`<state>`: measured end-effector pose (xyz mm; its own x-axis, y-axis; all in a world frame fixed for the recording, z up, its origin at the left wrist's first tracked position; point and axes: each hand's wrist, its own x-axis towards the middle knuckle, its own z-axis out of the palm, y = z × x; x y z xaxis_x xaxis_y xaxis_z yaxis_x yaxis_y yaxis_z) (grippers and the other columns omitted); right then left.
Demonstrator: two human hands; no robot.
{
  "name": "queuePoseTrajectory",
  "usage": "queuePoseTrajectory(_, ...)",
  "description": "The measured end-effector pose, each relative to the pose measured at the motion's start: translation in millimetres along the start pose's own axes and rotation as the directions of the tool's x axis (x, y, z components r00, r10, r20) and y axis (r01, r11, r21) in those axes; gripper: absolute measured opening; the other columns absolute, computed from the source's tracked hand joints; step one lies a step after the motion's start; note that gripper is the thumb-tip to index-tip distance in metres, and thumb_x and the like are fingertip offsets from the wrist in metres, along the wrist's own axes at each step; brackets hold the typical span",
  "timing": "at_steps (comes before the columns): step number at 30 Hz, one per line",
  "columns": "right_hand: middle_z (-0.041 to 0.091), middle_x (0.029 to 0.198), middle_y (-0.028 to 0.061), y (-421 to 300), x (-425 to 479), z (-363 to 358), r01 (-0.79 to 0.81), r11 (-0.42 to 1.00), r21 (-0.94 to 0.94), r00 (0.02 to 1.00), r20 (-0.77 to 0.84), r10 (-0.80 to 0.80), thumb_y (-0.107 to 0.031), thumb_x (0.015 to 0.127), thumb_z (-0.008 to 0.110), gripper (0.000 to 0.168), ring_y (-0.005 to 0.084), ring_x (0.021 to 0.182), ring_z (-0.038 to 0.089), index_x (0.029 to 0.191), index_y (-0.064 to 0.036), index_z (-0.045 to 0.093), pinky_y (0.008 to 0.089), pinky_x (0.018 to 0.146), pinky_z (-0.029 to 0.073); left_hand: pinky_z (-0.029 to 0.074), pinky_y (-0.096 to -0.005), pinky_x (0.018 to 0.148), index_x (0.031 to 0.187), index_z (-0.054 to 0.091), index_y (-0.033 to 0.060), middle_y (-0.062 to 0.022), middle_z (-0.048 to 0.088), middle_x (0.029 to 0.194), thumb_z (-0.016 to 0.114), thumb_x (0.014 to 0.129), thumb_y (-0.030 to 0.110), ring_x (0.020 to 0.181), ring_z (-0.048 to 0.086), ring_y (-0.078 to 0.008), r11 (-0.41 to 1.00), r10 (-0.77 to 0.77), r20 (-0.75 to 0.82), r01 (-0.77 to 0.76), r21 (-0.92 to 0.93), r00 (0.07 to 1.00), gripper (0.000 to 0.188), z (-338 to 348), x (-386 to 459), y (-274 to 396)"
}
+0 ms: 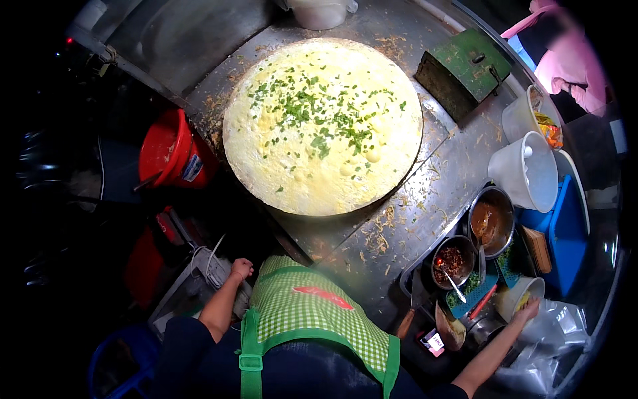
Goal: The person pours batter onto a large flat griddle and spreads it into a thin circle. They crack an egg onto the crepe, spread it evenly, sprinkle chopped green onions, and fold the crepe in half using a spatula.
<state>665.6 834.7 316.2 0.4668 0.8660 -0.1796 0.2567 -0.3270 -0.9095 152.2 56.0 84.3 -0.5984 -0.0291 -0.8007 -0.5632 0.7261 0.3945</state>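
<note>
My right hand reaches over the rim of a white plastic tub; something yellow shows beside its fingers, and the fingertips are hidden. Low beside my green checked apron, my left hand is loosely curled, and I see nothing held in it. Before me a large round griddle carries a pale yellow egg crepe, strewn with chopped green herbs, mostly over its upper middle. Near my right arm are a steel bowl of brown sauce, with a spoon in it, and a smaller bowl of dark red chili paste, also with a spoon.
A red bucket stands left of the griddle, a green metal box to its right. White buckets and a blue bin line the right edge. A wooden-handled scraper lies near my apron. A person in pink is beyond the cart.
</note>
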Motion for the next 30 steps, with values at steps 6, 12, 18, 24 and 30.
queuePoseTrajectory(6,0.033,0.058,0.0,-93.9,-227.0,201.8,-0.608,0.615,0.502,0.408,0.862,-0.301,-0.013,0.083,0.041,0.015,0.0094,0.046,0.028,0.069,-0.007,0.041,0.0231,0.041,0.026,0.046,-0.0269,0.045,0.074,0.059,0.0005,-0.009,0.059,0.061,0.05,0.077,0.009,0.048,0.056,-0.0143,0.998,-0.057,0.065,0.059,-0.028,0.996,0.012,-10.5,19.2,-6.7)
queuePoseTrajectory(12,0.056,0.092,0.014,-103.5,-464.4,397.4,-0.364,0.929,-0.062,0.231,0.961,0.155,-0.024,0.088,0.038,0.03,0.016,0.07,0.055,0.099,0.001,0.051,0.0218,0.058,0.047,0.038,-0.0257,0.04,0.08,0.057,0.005,-0.0068,0.059,0.062,0.052,0.078,0.015,0.046,0.053,-0.0133,0.982,-0.074,0.078,0.086,-0.168,0.994,0.011,-57.9,49.4,-10.1)
queuePoseTrajectory(18,0.056,0.082,0.0173,-108.6,-574.2,480.1,-0.355,0.923,-0.151,0.166,0.961,0.221,-0.018,0.089,0.035,0.025,0.0204,0.069,0.059,0.085,0.004,0.047,0.0237,0.057,0.051,0.04,-0.028,0.039,0.081,0.055,0.0111,-0.0064,0.058,0.065,0.048,0.079,0.019,0.047,0.052,-0.0148,0.949,-0.227,0.075,0.237,-0.208,0.971,0.011,-106.3,80.7,-92.5)
queuePoseTrajectory(24,0.052,0.061,0.0059,-123.6,-551.5,460.9,-0.186,0.979,0.08,0.309,0.951,-0.019,-0.016,0.086,0.04,0.022,0.0081,0.053,0.049,0.076,0.0,0.05,0.0159,0.046,0.039,0.04,-0.0286,0.038,0.084,0.054,0.0086,-0.0078,0.059,0.067,0.048,0.08,0.018,0.048,0.054,-0.0173,0.931,-0.28,0.111,0.298,-0.209,0.954,0.012,-129.5,105.7,-106.1)
queuePoseTrajectory(30,0.057,0.064,0.005,-115.9,-507.6,395.1,0.432,0.891,-0.139,0.479,0.873,-0.096,-0.013,0.079,0.05,0.017,0.0092,0.054,0.053,0.076,0.001,0.058,0.02,0.045,0.039,0.038,-0.0235,0.04,0.081,0.056,0.0079,-0.0042,0.058,0.062,0.047,0.082,0.018,0.046,0.051,-0.0106,0.965,-0.153,0.151,0.181,-0.188,0.977,0.014,-131.6,133.9,-48.4)
